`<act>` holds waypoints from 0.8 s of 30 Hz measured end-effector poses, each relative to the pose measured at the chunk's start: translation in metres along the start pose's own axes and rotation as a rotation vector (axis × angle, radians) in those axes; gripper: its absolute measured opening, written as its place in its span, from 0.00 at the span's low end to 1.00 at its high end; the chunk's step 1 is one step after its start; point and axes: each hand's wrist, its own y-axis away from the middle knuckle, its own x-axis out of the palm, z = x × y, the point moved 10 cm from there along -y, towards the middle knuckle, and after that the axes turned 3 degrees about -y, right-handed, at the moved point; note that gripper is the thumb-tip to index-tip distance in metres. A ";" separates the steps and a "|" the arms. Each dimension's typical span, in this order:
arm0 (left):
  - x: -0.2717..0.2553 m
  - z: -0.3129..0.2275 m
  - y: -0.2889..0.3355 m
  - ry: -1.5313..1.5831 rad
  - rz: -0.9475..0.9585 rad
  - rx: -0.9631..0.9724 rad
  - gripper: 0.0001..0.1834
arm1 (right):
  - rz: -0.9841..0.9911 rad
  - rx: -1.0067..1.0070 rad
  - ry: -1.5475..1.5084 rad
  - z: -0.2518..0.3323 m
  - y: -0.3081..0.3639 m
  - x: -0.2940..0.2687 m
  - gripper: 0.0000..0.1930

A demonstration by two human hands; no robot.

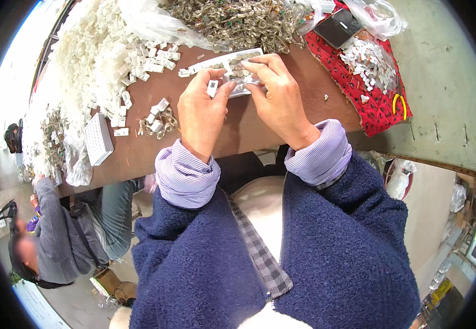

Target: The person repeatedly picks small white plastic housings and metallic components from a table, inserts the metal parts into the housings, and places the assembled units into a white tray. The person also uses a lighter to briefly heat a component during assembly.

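A white tray (232, 57) with rows of small round silvery discs, like button cells, lies on the brown table ahead of me. My left hand (200, 112) pinches a small white plastic housing (212, 88) between thumb and forefinger, beside the tray's near left side. Over the tray's right part is my right hand (277, 94); its thumb and forefinger are apart, with discs visible between them. Whether those fingertips touch a disc is too small to tell. To the left of my left hand lies a little bunch of white housings with clear cords (159, 118).
A large heap of white housings (92, 44) covers the left; tangled wired parts (238, 21) are piled behind. Right, a red patterned cloth (331, 71) holds a phone (337, 28), white bits (368, 61) and yellow-handled pliers (398, 105). Another person (68, 236) sits at left.
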 end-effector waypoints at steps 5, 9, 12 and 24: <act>0.004 0.024 0.002 0.642 0.163 -0.257 0.15 | 0.029 0.201 -0.379 -0.011 0.009 0.003 0.20; 0.014 0.015 0.011 0.979 0.301 -0.290 0.18 | 0.117 0.424 -0.694 -0.018 0.016 0.028 0.18; 0.005 0.015 0.012 0.722 0.154 -0.172 0.15 | 0.122 0.411 -0.542 -0.022 0.018 0.021 0.11; -0.009 -0.014 0.010 0.111 -0.006 0.019 0.14 | 0.039 0.218 -0.096 -0.045 0.018 -0.029 0.04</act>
